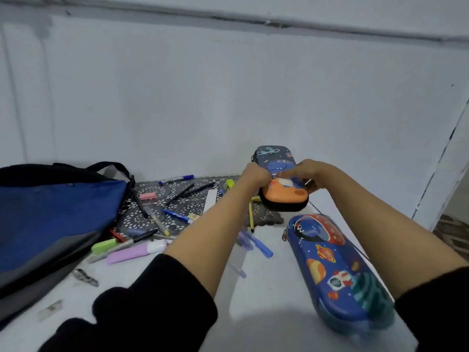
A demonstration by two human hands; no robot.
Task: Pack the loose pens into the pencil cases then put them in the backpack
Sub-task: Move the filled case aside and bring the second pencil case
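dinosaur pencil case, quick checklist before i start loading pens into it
1. Grip: left hand and right hand both hold the dinosaur pencil case: ok.
2. Case opened: its zipper is hidden under the fingers: cannot tell.
3. Second case opened: the space pencil case lies closed by the right forearm: not ok.
4. Supply at hand: loose pens lie scattered on and around the mat, to the left: ok.
5. Destination ready: the backpack lies at far left, opening not visible: cannot tell.

The backpack [55,214] runs off the left edge; the blue pens [260,246] are blurred.
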